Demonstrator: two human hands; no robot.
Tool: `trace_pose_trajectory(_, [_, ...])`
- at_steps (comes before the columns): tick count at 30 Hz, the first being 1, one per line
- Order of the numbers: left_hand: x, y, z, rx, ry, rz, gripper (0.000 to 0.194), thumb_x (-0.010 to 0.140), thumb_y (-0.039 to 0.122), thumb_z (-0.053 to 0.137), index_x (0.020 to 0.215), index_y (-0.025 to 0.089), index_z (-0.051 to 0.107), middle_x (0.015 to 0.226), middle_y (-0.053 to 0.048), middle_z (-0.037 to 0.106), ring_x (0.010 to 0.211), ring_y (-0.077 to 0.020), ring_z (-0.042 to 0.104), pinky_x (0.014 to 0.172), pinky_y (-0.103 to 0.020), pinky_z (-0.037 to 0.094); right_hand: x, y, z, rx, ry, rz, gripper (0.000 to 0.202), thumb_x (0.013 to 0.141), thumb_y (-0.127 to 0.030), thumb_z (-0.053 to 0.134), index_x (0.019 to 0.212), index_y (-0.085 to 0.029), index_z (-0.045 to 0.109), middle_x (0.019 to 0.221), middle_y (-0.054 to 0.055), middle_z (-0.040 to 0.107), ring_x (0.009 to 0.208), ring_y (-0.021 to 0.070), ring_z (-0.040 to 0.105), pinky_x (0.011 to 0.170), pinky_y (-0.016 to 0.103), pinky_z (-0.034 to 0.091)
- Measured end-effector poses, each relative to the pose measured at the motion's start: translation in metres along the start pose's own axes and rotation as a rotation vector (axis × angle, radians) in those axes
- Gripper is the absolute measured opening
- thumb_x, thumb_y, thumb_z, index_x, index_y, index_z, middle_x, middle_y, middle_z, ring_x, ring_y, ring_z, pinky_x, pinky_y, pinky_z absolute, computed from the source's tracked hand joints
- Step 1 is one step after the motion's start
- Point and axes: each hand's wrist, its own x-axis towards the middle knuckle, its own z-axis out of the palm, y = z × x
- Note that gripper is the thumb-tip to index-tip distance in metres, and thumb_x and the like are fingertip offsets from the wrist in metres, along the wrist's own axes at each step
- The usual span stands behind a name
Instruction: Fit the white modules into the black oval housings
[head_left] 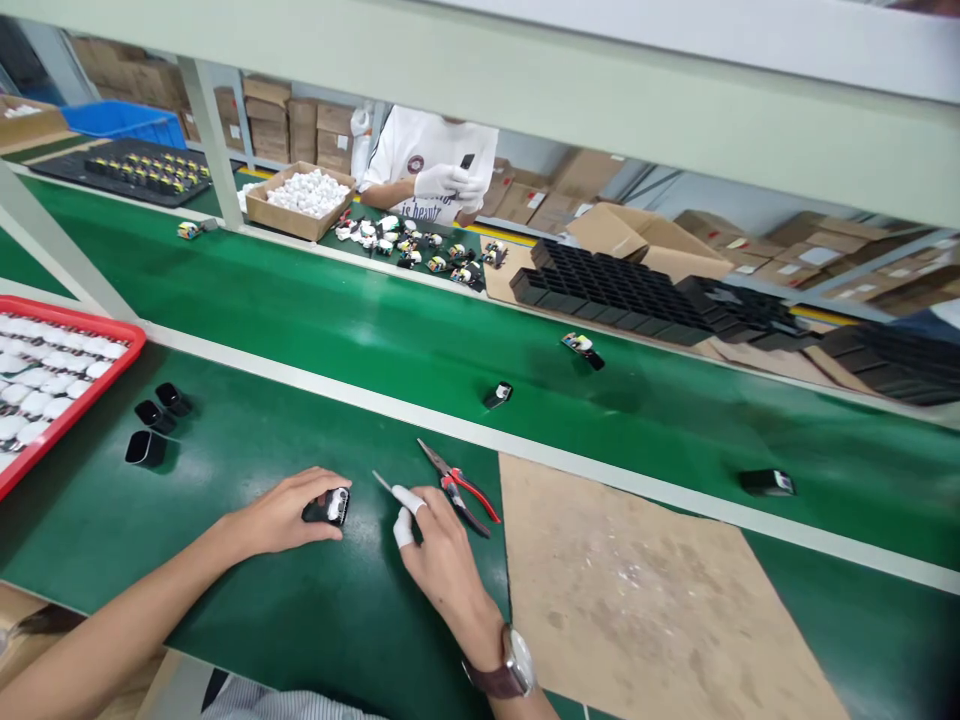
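Observation:
My left hand [289, 512] is closed around a small black plastic housing [316, 509] on the green bench; white material and a pale rim show at its right end. My right hand [442, 550] wears white finger covers on the thumb and index finger. Between them it pinches a thin grey tool [382, 481], its tip pointing up and left; most of the tool is hidden by the fingers. A gap separates the tip from the housing. Just beyond the right hand, red-and-black long-nose pliers [454, 482] lie on the bench.
Empty black housings [146, 449] stand at the left, near a red tray [137, 345] of white parts. A brown board [645, 600] covers the right side. Beyond a white rail, a green conveyor [360, 325] carries several units. A gloved co-worker [439, 165] holds a black part opposite.

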Motion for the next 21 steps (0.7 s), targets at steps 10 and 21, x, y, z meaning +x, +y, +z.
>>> trace_pose_trajectory(10, [0.001,0.004,-0.001,-0.038,0.03,0.073,0.063,0.095,0.025,0.075,0.153,0.028,0.051,0.14,-0.011,0.06,0.123,-0.0263,0.064,0.105,-0.04,0.056,0.011,-0.04,-0.019,-0.105,-0.065,-0.177,0.026,0.091,-0.001,0.043,0.093,-0.019,0.062,0.105,0.012,0.063,0.083,0.0233,0.062,0.059,0.035,0.054])
trace_pose_trajectory(21, [0.0,0.001,-0.001,-0.097,0.084,0.001,0.066,0.104,0.023,0.062,0.162,0.036,0.036,0.137,-0.005,0.066,0.127,-0.0232,0.063,0.112,-0.041,0.053,0.023,-0.032,-0.024,-0.156,-0.048,-0.229,0.025,0.092,-0.002,0.044,0.093,-0.019,0.062,0.103,0.011,0.062,0.081,0.0227,0.059,0.062,0.035,0.054])
